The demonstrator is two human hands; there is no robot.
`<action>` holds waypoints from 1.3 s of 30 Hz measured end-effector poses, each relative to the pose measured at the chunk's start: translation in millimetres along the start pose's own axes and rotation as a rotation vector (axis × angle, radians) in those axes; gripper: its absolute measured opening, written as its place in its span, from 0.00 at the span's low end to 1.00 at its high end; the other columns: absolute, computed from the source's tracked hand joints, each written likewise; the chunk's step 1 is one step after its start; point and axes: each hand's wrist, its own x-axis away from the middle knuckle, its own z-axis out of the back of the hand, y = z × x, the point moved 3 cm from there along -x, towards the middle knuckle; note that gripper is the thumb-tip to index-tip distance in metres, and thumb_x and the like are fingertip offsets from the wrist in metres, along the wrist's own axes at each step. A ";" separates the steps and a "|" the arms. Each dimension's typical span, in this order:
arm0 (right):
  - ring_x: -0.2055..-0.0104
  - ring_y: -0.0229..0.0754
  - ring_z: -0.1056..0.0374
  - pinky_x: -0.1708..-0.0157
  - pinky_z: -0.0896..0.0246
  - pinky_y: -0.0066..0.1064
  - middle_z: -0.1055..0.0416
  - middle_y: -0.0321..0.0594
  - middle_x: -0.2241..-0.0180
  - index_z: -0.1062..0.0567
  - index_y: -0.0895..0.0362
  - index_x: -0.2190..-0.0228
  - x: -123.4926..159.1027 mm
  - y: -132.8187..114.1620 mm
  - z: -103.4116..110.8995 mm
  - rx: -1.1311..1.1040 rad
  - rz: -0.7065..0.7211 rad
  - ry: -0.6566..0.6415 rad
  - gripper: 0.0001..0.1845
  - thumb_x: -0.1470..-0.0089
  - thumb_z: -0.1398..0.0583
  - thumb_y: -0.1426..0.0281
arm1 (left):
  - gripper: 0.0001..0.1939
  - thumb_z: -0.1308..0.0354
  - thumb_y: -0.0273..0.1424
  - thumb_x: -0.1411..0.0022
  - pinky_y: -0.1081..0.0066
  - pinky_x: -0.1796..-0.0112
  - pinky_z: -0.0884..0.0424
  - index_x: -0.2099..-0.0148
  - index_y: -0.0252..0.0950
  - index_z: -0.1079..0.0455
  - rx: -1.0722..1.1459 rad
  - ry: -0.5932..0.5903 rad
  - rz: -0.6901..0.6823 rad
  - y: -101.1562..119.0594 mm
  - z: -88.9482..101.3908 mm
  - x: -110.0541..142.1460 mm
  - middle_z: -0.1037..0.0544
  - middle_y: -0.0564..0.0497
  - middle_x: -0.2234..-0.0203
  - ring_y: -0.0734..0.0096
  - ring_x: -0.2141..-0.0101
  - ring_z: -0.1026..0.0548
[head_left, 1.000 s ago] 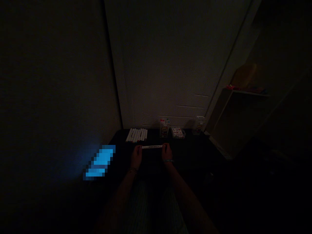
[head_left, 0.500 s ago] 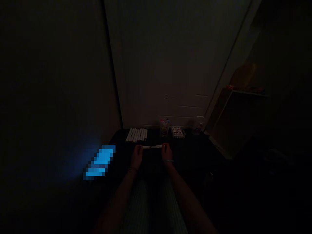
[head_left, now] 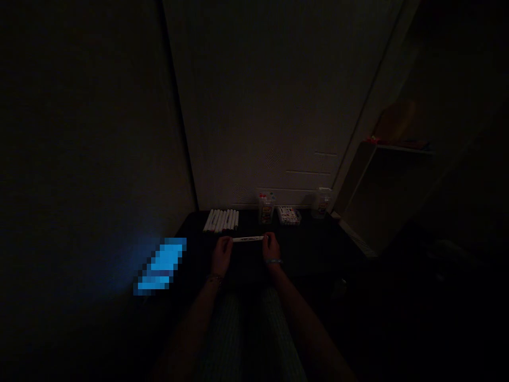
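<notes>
A white marker [head_left: 248, 239] with dark print on its barrel lies level between my two hands. My left hand [head_left: 221, 256] is closed on its left end, and my right hand [head_left: 271, 249] is closed on its right end. Beyond my left hand, several white markers [head_left: 221, 220] lie side by side in a row on the dark table. Farther back stands a clear container [head_left: 266, 211] with a few markers upright in it, red and bluish tips showing. The dim light hides the fine detail of my fingers.
Right of the container lies a clear case [head_left: 289, 215] with a patterned label. Another clear container [head_left: 321, 203] stands at the back right. A glowing blue, pixelated screen [head_left: 161, 266] is at the left. Behind the dark table [head_left: 310, 246] rises a wall panel; a shelf unit [head_left: 369, 185] stands at right.
The view has shifted slightly, so everything sits a little farther left. Both hands keep hold of the marker, with almost no movement of their own.
</notes>
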 end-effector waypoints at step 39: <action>0.70 0.36 0.39 0.70 0.47 0.25 0.33 0.35 0.72 0.33 0.54 0.70 0.6 2.1 0.6 0.026 0.020 0.023 0.14 0.46 0.55 0.63 | 0.20 0.56 0.42 0.44 0.68 0.61 0.35 0.58 0.36 0.32 -0.131 -0.040 -0.013 6.2 1.5 2.5 0.26 0.49 0.65 0.66 0.64 0.29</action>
